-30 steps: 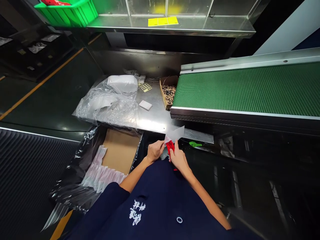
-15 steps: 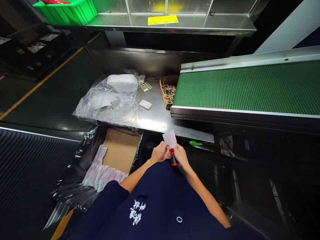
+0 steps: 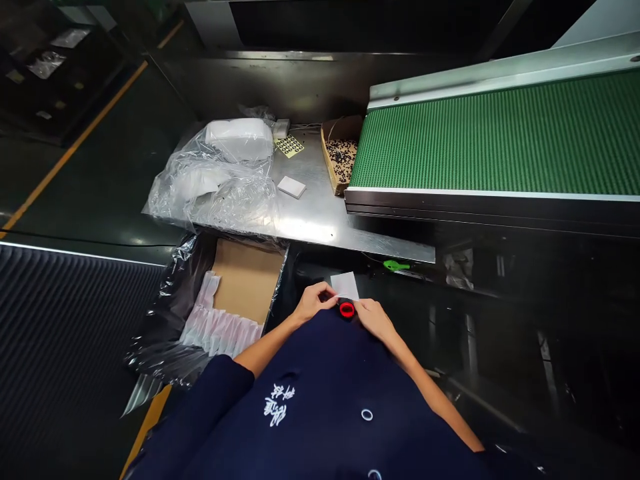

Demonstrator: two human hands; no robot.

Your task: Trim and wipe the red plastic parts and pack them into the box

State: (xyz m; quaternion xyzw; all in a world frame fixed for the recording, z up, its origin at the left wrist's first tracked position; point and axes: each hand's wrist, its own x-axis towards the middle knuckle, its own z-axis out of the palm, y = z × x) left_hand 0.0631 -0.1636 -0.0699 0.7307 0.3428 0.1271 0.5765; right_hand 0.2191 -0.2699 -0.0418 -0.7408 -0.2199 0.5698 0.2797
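A small white bag (image 3: 345, 285) of thin, translucent material is held in front of my chest. My left hand (image 3: 315, 301) pinches its near left edge, and my right hand (image 3: 374, 319) grips the near right edge. Between the hands, at the bag's near edge, is a black object with a red ring-shaped end (image 3: 347, 309) facing me. How far it sits inside the bag is hidden. To the left, a carton (image 3: 249, 270) lined with black plastic holds a row of white wrapped pieces (image 3: 220, 332) along two sides.
Clear plastic wrap with a white stack (image 3: 239, 140) lies on the metal table (image 3: 315, 220). Nearby are a small white block (image 3: 292, 187), a sticker sheet (image 3: 290, 146) and a shallow box of black bits (image 3: 340, 160). A green conveyor (image 3: 490, 140) runs right; a green tool (image 3: 396, 265) hangs below the table edge.
The view has tilted downward. The black and red object has turned from showing its side to showing its round red end. Both hands stay at the white bag.
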